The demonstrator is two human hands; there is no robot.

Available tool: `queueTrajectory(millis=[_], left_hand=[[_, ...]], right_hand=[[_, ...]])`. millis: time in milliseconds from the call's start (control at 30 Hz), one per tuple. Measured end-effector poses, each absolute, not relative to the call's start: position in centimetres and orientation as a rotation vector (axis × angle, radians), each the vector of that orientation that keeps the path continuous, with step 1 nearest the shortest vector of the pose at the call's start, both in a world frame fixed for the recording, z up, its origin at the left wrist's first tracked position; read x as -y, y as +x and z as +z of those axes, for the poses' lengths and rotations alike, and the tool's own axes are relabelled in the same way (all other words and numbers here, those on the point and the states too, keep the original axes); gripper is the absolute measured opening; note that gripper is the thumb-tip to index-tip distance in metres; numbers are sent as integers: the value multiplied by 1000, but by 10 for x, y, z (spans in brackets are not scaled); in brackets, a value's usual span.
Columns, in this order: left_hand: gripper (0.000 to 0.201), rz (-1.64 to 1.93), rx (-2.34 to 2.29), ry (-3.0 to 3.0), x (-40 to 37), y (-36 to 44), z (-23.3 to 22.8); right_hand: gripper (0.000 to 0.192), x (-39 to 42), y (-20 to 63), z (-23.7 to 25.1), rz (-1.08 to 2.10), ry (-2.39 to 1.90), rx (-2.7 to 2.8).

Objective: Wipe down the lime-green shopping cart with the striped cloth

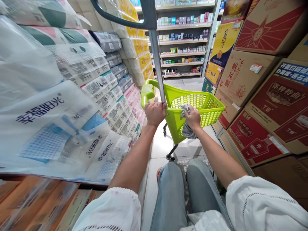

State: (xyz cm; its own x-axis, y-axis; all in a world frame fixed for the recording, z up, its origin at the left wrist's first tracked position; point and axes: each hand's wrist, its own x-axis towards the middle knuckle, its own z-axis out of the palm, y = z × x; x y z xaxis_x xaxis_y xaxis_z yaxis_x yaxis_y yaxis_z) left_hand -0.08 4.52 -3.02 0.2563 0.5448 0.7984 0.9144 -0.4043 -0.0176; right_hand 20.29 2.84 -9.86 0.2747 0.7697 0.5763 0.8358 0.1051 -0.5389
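Note:
A bright green plastic shopping cart (204, 117) with a perforated basket stands in front of me, tilted in the view. My left hand (156, 114) is closed around the cart's rim, close to the grey metal pole (157, 61) that rises to a dark handle (120, 21). In my right hand (192, 118) is a grey-and-white striped cloth (189, 131), bunched up against the near wall of the basket. Part of the cloth hangs below my fingers, and part shows above the rim.
Wrapped packs of paper tissue (101, 69) are piled along the left. Printed cartons (247, 83) are stacked on the right. At the far end, shelves (184, 41) carry many small boxes and bottles. Cart wheels (170, 157) rest on the white tiled floor (156, 163).

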Motion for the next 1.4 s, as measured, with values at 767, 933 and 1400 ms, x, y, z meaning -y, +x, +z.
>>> queueTrajectory(millis=[767, 933, 1400], left_hand=[[44, -959, 1317, -2101, -45, -11, -27], [42, -1062, 1357, -2107, -41, -17, -27], [42, -747, 1354, -2226, -37, 52, -54]], right_hand=[[40, -24, 199, -90, -74, -1715, 1573], [40, -27, 217, -98, -89, -1718, 1597], [40, -10, 160, -86, -79, -1668, 1647]])
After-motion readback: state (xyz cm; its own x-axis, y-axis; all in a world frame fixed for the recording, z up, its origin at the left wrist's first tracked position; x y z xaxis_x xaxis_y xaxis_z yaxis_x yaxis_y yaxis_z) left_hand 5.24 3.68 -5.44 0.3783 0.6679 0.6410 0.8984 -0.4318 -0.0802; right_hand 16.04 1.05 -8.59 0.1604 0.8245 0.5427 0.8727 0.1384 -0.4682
